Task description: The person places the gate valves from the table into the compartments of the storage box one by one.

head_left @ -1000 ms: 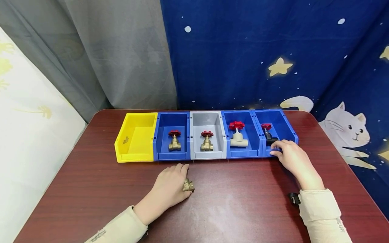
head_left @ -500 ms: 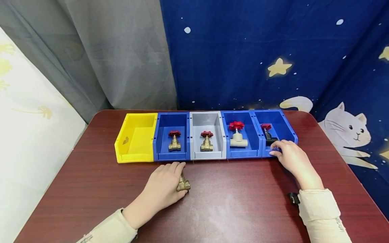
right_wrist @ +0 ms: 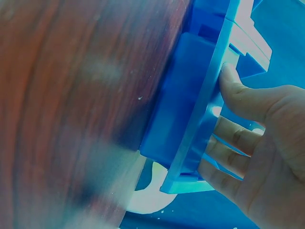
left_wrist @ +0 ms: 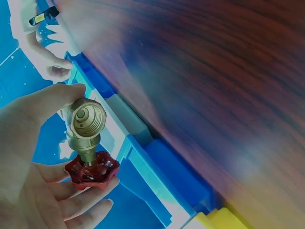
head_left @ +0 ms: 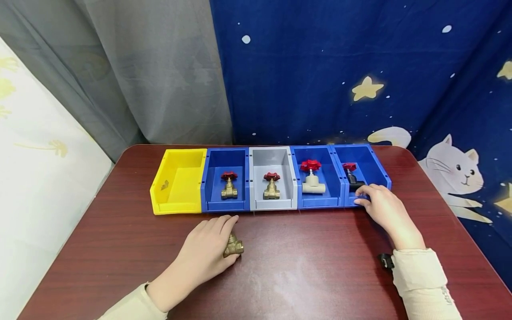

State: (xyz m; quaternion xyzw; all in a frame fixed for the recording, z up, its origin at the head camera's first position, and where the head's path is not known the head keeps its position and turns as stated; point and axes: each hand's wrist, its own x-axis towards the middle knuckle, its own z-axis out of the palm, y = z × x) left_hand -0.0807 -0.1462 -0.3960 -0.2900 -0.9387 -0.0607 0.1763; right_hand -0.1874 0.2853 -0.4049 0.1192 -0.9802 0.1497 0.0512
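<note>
My left hand (head_left: pixel 206 246) grips a brass gate valve (head_left: pixel 234 246) over the table, in front of the blue and grey bins. In the left wrist view the threaded opening of the valve (left_wrist: pixel 89 121) faces the camera, the thumb lies at its body, and fingers lie behind its red handwheel (left_wrist: pixel 93 170). My right hand (head_left: pixel 382 206) rests at the front of the rightmost blue bin (head_left: pixel 366 155), beside a black valve with a red handwheel (head_left: pixel 354 182). The right wrist view has the thumb (right_wrist: pixel 231 81) at the bin's rim, its fingers loosely bent and partly hidden behind it.
A yellow bin (head_left: pixel 182 178) stands leftmost in the row. Brass valves sit in a blue bin (head_left: pixel 216 160) and a grey bin (head_left: pixel 270 155); a beige valve (head_left: pixel 313 184) sits in another blue bin (head_left: pixel 326 164). Curtains (head_left: pixel 304 80) hang behind the table (head_left: pixel 304 266).
My left hand has moved left and slightly toward me with the brass gate valve in its grip. The right hand has stayed in place at the rightmost bin.
</note>
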